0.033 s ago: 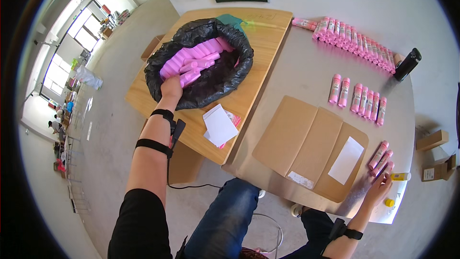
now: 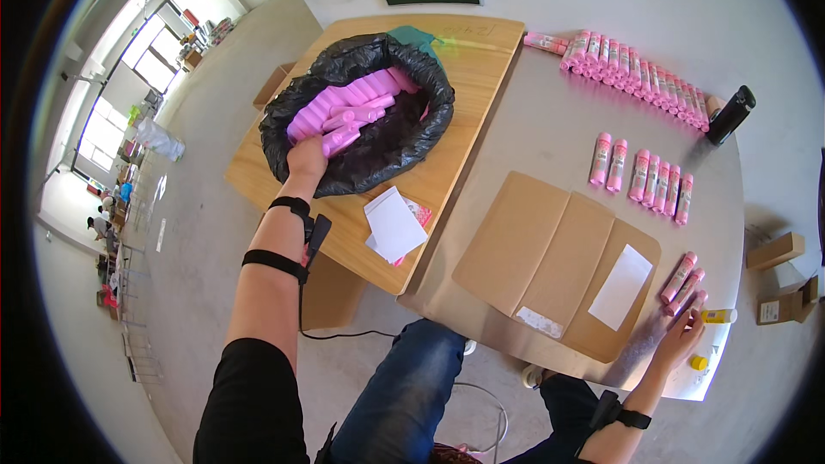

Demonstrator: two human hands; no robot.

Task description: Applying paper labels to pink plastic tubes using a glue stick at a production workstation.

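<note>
My left hand point(image 2: 307, 161) reaches over the near-left rim of a black plastic bag point(image 2: 369, 176). Its fingers are closed round the near end of a plain pink tube point(image 2: 342, 139), though partly hidden. More pink tubes point(image 2: 344, 103) lie in a row inside the bag. At the right end of the metal table, my right hand point(image 2: 679, 342) has its fingers closed on the lower end of a pink labelled tube point(image 2: 698, 299). Two similar labelled tubes point(image 2: 681, 283) lie just beyond it. A yellow-and-white tube point(image 2: 718, 316) and a yellow cap point(image 2: 699, 363) lie beside this hand.
A flattened cardboard sheet point(image 2: 541, 249) covers the metal table's near side. Farther back are several labelled tubes point(image 2: 662, 180), a long stacked row point(image 2: 636, 73) and a black cylinder point(image 2: 732, 116). White papers point(image 2: 395, 223) lie on the wooden table point(image 2: 473, 60). Cardboard boxes point(image 2: 778, 305) stand at right.
</note>
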